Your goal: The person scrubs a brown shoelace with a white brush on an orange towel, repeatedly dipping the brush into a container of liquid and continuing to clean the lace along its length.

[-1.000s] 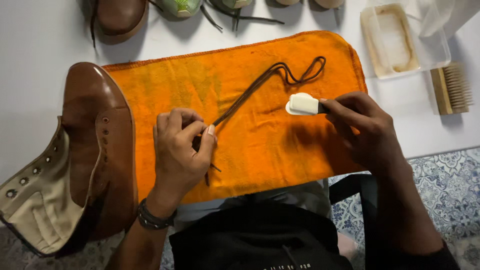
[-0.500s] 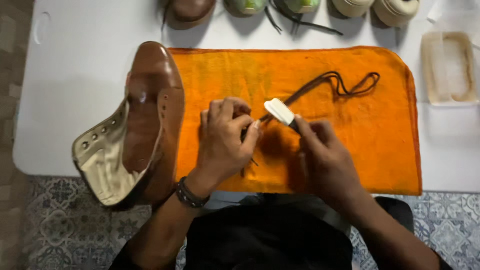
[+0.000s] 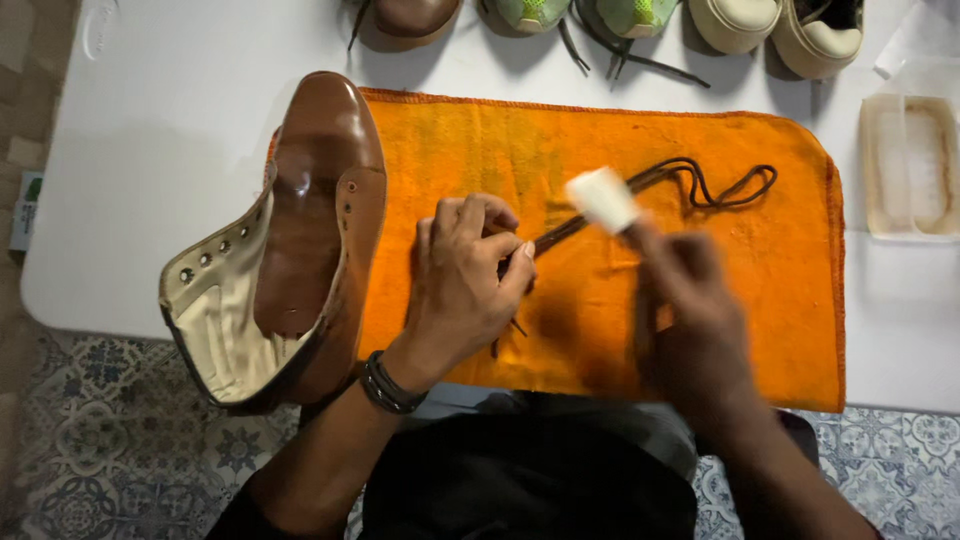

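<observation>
Here the left hand (image 3: pixel 462 285) pinches the dark shoelace (image 3: pixel 660 185) against the orange cloth (image 3: pixel 700 330). The right hand (image 3: pixel 690 300), blurred, grips a white block (image 3: pixel 603 199) on the lace; brown boot (image 3: pixel 310 230) at 9 o'clock

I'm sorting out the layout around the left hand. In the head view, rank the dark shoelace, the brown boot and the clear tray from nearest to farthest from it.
1. Dark shoelace: pinched under the left hand on the orange towel.
2. Brown boot: just to its left, lying on its side.
3. Clear tray: far right on the white table.
</observation>
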